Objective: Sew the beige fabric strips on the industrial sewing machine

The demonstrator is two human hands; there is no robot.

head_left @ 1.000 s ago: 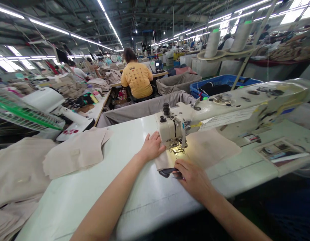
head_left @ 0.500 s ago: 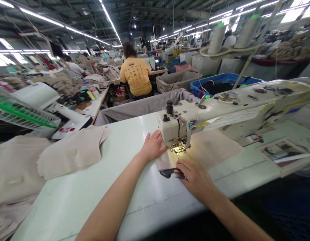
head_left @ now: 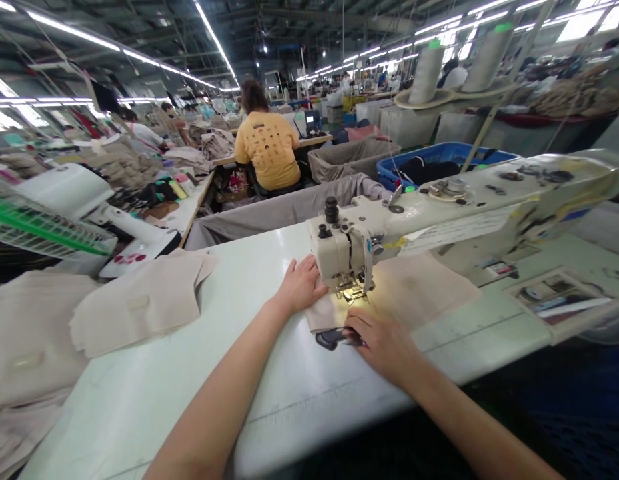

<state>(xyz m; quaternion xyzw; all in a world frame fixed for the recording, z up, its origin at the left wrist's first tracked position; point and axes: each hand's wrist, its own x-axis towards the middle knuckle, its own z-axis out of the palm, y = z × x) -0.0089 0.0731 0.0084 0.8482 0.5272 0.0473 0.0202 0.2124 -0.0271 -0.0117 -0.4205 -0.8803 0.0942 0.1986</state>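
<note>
A beige fabric piece lies under the lit presser foot of a white sewing machine. My left hand rests on the fabric's left edge beside the machine head, its fingers apart. Just in front of the needle area, my right hand is closed round a dark-handled tool, which looks like small scissors or snips; its handle sticks out to the left at the fabric's near edge. The right fingertips touch the fabric too.
Beige cut pieces lie on the pale table at left, near a white fan. Behind the table are a cloth-lined bin, a blue basket and a seated person in yellow. A parts tray sits at right.
The whole view has shifted slightly, moving the scene a little left. Both hands keep nearly the same places on the fabric, and the right one still holds the dark tool.
</note>
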